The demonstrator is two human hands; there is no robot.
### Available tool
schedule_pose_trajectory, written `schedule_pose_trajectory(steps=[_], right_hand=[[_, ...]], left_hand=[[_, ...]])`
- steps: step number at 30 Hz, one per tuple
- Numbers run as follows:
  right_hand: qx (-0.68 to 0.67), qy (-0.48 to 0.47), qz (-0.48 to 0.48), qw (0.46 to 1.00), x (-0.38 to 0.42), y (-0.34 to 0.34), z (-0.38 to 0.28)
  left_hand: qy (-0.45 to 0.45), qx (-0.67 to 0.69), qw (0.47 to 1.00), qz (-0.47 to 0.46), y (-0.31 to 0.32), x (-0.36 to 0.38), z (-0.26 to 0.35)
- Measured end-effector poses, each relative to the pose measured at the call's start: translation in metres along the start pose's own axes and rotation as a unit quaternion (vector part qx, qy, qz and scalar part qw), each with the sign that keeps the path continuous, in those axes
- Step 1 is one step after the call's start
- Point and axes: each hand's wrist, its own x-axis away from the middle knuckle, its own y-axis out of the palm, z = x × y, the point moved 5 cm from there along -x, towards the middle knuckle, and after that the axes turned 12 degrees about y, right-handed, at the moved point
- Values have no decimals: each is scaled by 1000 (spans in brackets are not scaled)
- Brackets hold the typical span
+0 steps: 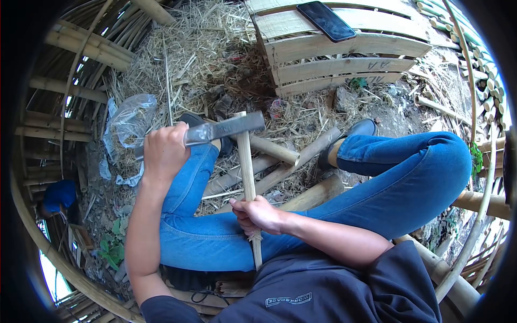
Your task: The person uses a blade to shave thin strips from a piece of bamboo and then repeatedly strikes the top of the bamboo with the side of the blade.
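Observation:
My left hand (166, 148) is wrapped round a flat, square-ended metal tool that looks like a machete (229, 127). Its blade lies across the upper end of a pale bamboo stick (246, 167), apparently touching it. Lower down, my right hand (261, 215) grips that same stick, its fingers closed round it. The stick stands roughly upright between my legs, its lower end against my jeans near the dark shirt. Frayed fibres show on it just below my right hand.
A slatted wooden crate (344, 51) with a phone (327, 20) on top stands ahead. Cut bamboo poles (301, 161) lie between my feet. A clear plastic bag (134, 119) sits on the straw at left. Bamboo poles are stacked (487, 86) at far right. Someone in blue (58, 196) is at far left.

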Motion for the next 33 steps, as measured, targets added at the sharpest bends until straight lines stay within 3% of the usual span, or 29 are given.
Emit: schedule_pose_trajectory(steps=[3, 5, 7, 10, 14, 18, 23, 26, 27, 30, 33], right_hand=[[-6, 4, -7, 1000, -1, 0, 1], [-6, 5, -10, 1000, 0, 0, -1], [-10, 3, -5, 1000, 1, 0, -3], [-5, 6, -10, 1000, 3, 0, -4], [-16, 10, -19, 1000, -4, -3, -1], [-12, -3, -11, 1000, 0, 2, 0], [2, -10, -34, 999, -3, -5, 2], [1, -3, -45, 999, -4, -7, 6], [2, -3, -42, 999, -2, -4, 4], [1, -4, -35, 999, 1, 6, 6], [-5, 6, -38, 999, -2, 0, 5]], left_hand=[[-67, -69, 995, -11, -9, -3, -27], [-56, -51, 997, 28, -18, 5, -34], [-36, 12, 997, 65, -21, 11, -37], [10, 126, 991, 50, -24, 14, -20], [112, 118, 987, -6, -17, 11, 16], [127, 108, 985, -42, 4, 12, 23], [119, 86, 988, -49, 18, 0, 13], [53, 78, 995, -27, 19, -6, 8], [46, 79, 996, 17, 13, -10, 2], [-22, -2, 1000, 19, 7, -9, -24], [-17, 40, 997, 64, 6, 3, -36]])
